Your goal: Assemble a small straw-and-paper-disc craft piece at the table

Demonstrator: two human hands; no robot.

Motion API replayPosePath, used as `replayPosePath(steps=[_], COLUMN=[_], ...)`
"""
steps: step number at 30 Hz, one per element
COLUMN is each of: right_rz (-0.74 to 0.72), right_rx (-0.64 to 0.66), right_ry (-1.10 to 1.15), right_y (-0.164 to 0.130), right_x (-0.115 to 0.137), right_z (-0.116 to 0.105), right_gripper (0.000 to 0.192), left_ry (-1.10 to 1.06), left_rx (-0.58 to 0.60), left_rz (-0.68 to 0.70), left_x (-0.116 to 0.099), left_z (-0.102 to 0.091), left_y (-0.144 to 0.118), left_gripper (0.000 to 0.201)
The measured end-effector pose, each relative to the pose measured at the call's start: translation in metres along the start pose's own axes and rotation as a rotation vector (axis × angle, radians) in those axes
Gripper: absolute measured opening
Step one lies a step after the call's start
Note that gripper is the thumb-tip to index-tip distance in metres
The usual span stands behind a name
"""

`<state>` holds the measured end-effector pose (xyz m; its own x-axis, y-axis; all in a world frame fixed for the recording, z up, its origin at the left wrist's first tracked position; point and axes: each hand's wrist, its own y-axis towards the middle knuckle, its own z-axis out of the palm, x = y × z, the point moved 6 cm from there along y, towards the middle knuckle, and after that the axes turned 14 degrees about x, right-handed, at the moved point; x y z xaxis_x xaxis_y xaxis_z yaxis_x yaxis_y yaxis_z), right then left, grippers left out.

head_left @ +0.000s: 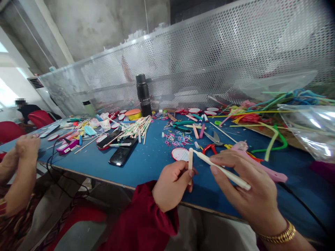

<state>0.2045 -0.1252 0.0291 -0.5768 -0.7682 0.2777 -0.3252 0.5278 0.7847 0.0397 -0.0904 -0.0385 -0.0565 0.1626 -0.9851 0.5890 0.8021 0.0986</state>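
Both hands are working right over the near edge of the blue bench (146,164). The left hand (171,190), in a dark red sleeve, is closed around a short cream stick (191,161) that stands upright, pinched between thumb and fingers. The right hand (251,190), gold bangle on the wrist, grips a longer cream stick (222,170) lying at a slant across its fingers, its far tip just about touching the short one. Right behind them there's a round white disc with a red rim (180,153), red-handled scissors (211,144) and a scatter of small loom bands (176,139). Two phones (123,153) lie toward the left part, near a pile of sticks (137,127). A black flask (143,94) stands at the far edge. Another person's hands (24,148) are at the left edge.
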Motion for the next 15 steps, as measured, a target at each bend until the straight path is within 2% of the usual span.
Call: replayPosePath(steps=[15], right_rz=[0.001], right_rx=[0.001], right_ry=[0.017], right_y=[-0.0016], right_x=[-0.0008], right_z=[0.0], right_gripper=[0.015], left_ry=[0.0], left_rx=[-0.001], left_rz=[0.01], left_x=[0.0002], left_z=[0.0003], left_y=[0.0005], left_gripper=[0.028])
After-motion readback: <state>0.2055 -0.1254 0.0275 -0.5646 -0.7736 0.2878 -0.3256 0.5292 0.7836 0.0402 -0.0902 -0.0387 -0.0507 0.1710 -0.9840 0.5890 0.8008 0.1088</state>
